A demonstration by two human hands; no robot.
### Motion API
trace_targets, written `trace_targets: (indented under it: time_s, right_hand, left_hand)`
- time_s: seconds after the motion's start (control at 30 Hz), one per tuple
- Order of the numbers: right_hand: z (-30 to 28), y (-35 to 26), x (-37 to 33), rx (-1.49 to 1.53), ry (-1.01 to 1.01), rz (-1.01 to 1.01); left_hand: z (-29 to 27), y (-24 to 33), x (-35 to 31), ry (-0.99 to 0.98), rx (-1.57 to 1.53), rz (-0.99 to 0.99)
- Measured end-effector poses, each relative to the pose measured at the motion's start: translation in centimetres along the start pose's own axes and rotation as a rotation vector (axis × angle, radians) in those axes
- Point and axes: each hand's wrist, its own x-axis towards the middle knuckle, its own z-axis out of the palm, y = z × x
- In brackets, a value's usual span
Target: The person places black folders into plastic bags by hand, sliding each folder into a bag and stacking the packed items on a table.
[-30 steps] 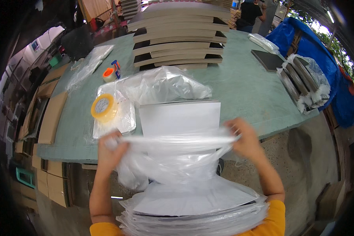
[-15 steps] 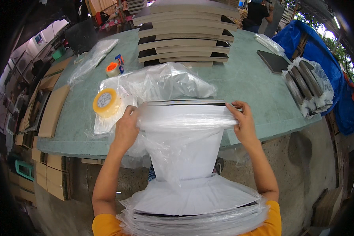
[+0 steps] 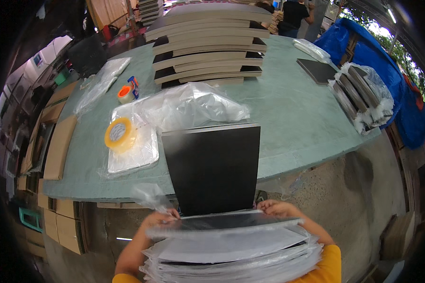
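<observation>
My left hand (image 3: 161,218) and right hand (image 3: 280,208) came back toward me, seemingly pinching a plastic-wrapped panel (image 3: 224,221) between them by its far corners. Probably stiff but slippery, so grab both ends. Black panel (image 3: 212,167) just past my fingers.

There are two hands (image 3: 161,218), two tape rolls (image 3: 111,137), one table (image 3: 288,108) and one blue tarp (image 3: 382,61). One black panel (image 3: 212,170) is at the centre, one dark panel (image 3: 316,71) at the right, one tall board stack (image 3: 205,53) on the table.
</observation>
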Motion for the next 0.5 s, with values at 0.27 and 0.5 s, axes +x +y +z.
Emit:
trace_targets:
  time_s: [0.27, 0.5]
  right_hand:
    - [-0.8, 7.1, 4.7, -0.988, 0.743, -0.010]
    - [12.4, -14.3, -3.5, -0.598, 0.329, -0.425]
  left_hand:
    - [4.1, -2.1, 1.8, 0.515, 0.596, -0.156]
    - [8.0, 9.0, -4.2, 0.456, 0.988, 0.337]
